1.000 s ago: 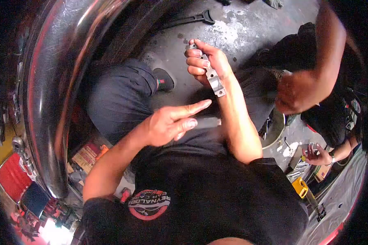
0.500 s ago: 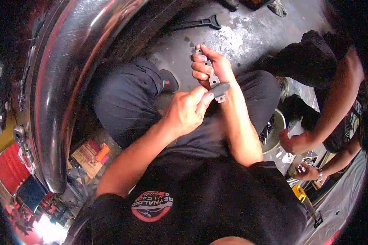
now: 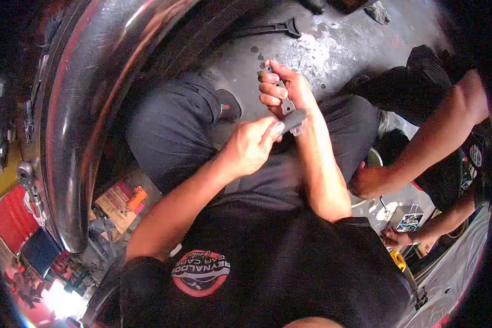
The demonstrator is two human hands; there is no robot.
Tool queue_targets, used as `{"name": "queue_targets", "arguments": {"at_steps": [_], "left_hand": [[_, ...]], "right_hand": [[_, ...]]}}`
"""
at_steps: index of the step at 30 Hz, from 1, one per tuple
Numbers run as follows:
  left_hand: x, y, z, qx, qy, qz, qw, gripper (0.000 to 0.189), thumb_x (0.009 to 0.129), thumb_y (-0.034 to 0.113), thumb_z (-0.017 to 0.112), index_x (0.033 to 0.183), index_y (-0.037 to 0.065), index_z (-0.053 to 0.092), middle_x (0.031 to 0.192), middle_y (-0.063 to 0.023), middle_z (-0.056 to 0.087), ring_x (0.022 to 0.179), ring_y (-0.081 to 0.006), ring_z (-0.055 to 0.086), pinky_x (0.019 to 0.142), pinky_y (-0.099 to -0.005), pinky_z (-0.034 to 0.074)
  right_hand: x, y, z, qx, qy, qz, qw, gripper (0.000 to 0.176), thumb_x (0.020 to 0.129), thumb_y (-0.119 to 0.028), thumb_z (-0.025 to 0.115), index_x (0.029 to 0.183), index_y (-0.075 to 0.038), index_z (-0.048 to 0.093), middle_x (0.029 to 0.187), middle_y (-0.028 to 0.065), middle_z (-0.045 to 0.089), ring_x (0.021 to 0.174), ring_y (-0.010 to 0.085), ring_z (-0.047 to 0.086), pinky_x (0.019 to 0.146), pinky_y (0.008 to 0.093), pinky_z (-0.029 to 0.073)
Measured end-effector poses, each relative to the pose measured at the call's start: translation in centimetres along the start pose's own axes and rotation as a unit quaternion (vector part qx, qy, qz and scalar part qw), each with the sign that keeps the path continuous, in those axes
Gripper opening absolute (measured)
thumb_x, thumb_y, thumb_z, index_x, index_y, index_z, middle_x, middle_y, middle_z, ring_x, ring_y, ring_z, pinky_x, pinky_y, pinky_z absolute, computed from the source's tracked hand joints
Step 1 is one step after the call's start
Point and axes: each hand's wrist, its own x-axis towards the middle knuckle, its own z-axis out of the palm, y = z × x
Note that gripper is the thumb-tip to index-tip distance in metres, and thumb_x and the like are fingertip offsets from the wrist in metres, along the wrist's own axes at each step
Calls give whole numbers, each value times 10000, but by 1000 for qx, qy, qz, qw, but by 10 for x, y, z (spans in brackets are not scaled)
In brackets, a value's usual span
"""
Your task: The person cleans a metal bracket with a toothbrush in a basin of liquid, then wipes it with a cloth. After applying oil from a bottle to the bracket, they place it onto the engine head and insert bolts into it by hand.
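Note:
My right hand (image 3: 281, 90) is closed around a narrow grey metal strip (image 3: 288, 107) with holes along it, its fingers curled over the upper part. The strip's lower end sticks out below the fist, near my right wrist. My left hand (image 3: 252, 146) pinches a flat dark grey piece (image 3: 296, 121), perhaps folded sandpaper, between thumb and fingers. This piece lies across the lower part of the strip and hides some of it. Both hands are above my lap, between my bent knees.
A large glossy curved panel (image 3: 74, 126) rises close on my left. Cardboard (image 3: 115, 205) with an orange object (image 3: 137, 198) lies below it. At right, a co-worker's arm (image 3: 426, 158) reaches over a bucket (image 3: 375, 157), near a metal box (image 3: 409, 218). A black bar (image 3: 270, 29) lies ahead.
The dark grey piece has shifted slightly along the strip with my left hand. The co-worker's nearer hand has moved left over the bucket; the other has moved off the metal box.

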Motion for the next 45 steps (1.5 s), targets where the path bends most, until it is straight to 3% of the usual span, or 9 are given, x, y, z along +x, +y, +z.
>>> {"name": "queue_targets", "arguments": {"at_steps": [4,7,9,11,13,18,24,32,45], "left_hand": [[-5,2,-10,-114,-59,-87,988,179,928,204,589,871,35,593,603,-109,549,531,-287,568,529,-376,458],[4,-5,-21,315,109,258,907,169,876,198,641,867,35,597,636,-103,559,538,-284,566,536,-380,463],[-2,-1,-25,278,173,276,904,174,839,139,675,906,-2,600,706,-141,606,584,-309,606,539,-380,475],[-7,-6,-24,171,267,265,910,163,904,135,626,933,-22,596,672,-122,577,562,-232,603,529,-342,472],[-17,10,-20,-57,250,-4,967,260,1009,210,488,965,-23,594,629,-16,506,548,-54,473,491,-243,398],[1,1,-31,-243,192,-68,948,265,980,250,548,1009,-9,595,629,-124,576,571,-180,616,542,-320,465],[13,2,-27,28,165,22,986,291,967,190,539,1215,48,592,1034,-196,683,914,-281,701,757,-366,545],[17,0,-41,256,269,201,906,201,883,200,642,966,19,610,732,-149,656,638,-325,656,579,-421,518],[-20,52,-104,326,273,274,863,144,858,156,663,850,37,583,724,-134,565,643,-335,594,576,-427,478]], "right_hand": [[1,7,-1,-21,-46,-20,999,122,988,-223,488,1036,-111,495,696,6,432,447,90,339,424,260,290],[3,11,-4,-17,-60,-40,997,205,995,-305,494,1056,-110,498,780,65,555,466,113,392,435,263,325],[0,8,0,-70,-58,-61,994,253,997,-350,492,1063,-105,500,856,107,623,485,121,429,444,264,350],[-5,8,-5,-100,-48,-81,991,320,989,-395,500,1075,-87,507,968,150,660,525,124,477,454,247,377],[-12,10,0,-85,-41,-85,992,330,982,-391,519,1075,-75,516,987,150,658,538,121,484,450,234,377],[-25,14,11,-116,-46,-71,990,373,960,-377,567,1133,-47,581,809,67,581,542,106,488,401,214,336],[-34,9,0,-181,-28,-5,983,496,955,-382,381,1259,-37,567,787,128,653,538,173,583,417,251,431],[-93,20,32,-269,-54,-53,960,802,837,-37,589,1507,-7,148,806,119,564,543,185,545,452,281,434],[-125,37,106,-457,10,-88,885,644,937,-177,605,1465,11,287,808,32,576,510,97,472,442,256,378]]}}
